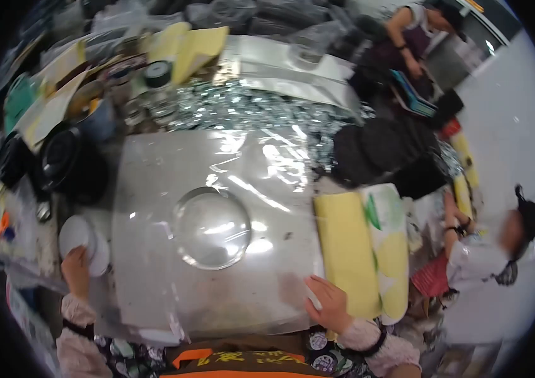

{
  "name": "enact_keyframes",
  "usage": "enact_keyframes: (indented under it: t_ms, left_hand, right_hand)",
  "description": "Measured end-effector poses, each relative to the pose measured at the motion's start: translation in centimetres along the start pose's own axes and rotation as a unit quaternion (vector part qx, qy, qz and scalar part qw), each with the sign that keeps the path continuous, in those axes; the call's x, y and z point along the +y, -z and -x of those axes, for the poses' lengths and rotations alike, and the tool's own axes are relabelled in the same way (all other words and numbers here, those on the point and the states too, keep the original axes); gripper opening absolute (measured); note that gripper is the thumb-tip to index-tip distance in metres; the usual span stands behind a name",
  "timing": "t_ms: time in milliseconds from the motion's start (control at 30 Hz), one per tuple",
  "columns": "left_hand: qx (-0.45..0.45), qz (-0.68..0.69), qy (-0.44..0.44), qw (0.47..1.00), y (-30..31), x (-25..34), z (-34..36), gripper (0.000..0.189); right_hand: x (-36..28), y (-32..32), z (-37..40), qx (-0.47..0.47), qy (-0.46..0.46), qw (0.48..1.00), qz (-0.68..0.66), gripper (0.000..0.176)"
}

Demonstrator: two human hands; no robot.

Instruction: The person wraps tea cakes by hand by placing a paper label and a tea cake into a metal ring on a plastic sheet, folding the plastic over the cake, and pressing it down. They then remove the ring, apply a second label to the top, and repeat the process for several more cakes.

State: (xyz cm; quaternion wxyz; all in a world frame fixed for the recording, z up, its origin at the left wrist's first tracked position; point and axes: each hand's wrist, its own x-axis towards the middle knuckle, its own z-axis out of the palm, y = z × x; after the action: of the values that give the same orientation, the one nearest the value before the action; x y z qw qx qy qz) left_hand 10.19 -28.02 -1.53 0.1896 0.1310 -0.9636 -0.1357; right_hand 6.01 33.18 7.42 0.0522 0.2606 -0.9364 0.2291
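Observation:
A large clear plastic sheet (pixel 147 189) covers the work surface in front of me. A round clear disc with a rim (pixel 212 217) shows in its middle. At the left edge, my left hand (pixel 77 274) has its fingers closed at the lower edge of a white round disc (pixel 77 230). Another white disc (pixel 99 257) lies partly under it. My right hand (pixel 330 303) is at the sheet's lower right corner, fingers curled around a small white piece (pixel 313 296), whose kind I cannot tell.
A yellow cloth roll (pixel 346 252) and a green-white-yellow roll (pixel 387 252) lie right of the sheet. Behind it are a heap of shiny silver pieces (pixel 242 104) and black bags (pixel 381 151). A black bucket (pixel 72 160) stands left. Two people (pixel 428 44) (pixel 485 258) work at the right.

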Motion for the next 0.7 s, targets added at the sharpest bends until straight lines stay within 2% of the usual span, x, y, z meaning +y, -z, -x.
enact_keyframes:
  t_ms: [133, 200, 233, 267, 300, 367, 400, 467, 533, 567, 600, 667, 700]
  left_hand:
    - [-0.019, 0.063, 0.119, 0.991, 0.3, 0.1, -1.1, 0.009]
    - [-0.024, 0.107, 0.177, 0.978, 0.5, 0.0, -1.4, 0.009]
    - [-0.025, 0.127, 0.195, 0.972, 0.6, 0.2, -1.6, 0.009]
    - [-0.027, 0.147, 0.213, 0.966, 0.7, 0.3, -1.8, 0.009]
    - [-0.028, 0.156, 0.216, 0.963, 0.6, -0.1, -1.9, 0.009]
    - [-0.023, 0.176, 0.228, 0.957, 0.3, -1.5, -1.4, 0.009]
    - [-0.021, 0.176, 0.225, 0.958, 0.1, -2.0, -1.1, 0.009]
    - [-0.017, 0.173, 0.219, 0.96, -0.5, -2.8, -0.4, 0.01]
    - [0.003, 0.197, 0.219, 0.956, -0.9, -2.7, 0.1, 0.008]
    - [0.011, 0.209, 0.217, 0.953, -1.0, -2.7, 0.2, 0.008]
    - [0.014, 0.202, 0.217, 0.955, -1.0, -2.6, 0.2, 0.008]
    - [0.011, 0.188, 0.214, 0.958, -0.7, -1.8, 0.1, 0.008]
    - [-0.004, 0.176, 0.218, 0.96, -0.3, -1.2, -0.1, 0.008]
  right_hand:
    - [7.0, -0.4, -1.7, -0.039, -0.006, 0.998, -0.051, 0.024]
    - [13.1, 0.3, -4.8, 0.133, -0.114, 0.982, -0.075, 0.02]
    - [15.8, 2.2, -7.8, 0.182, -0.234, 0.953, -0.071, 0.021]
    - [20.5, 3.7, -10.1, 0.212, -0.282, 0.934, -0.061, 0.029]
    - [27.6, 4.1, -11.0, 0.25, -0.272, 0.928, -0.041, 0.041]
    - [34.8, 5.2, -14.6, 0.387, -0.399, 0.831, -0.03, 0.055]
    - [43.9, 4.3, -14.5, 0.405, -0.483, 0.769, -0.112, 0.064]
    - [43.9, 5.8, -16.3, 0.38, -0.567, 0.67, -0.292, 0.064]
    - [46.6, 4.1, -16.1, 0.453, -0.531, 0.71, -0.09, 0.055]
    - [46.3, 4.0, -16.1, 0.52, -0.46, 0.717, -0.061, 0.045]
    - [45.5, 4.4, -16.3, 0.575, -0.41, 0.699, -0.115, 0.036]
    - [44.9, 5.0, -16.2, 0.61, -0.35, 0.603, -0.378, 0.031]
    - [46.6, 4.7, -15.5, 0.551, -0.327, 0.685, -0.346, 0.029]
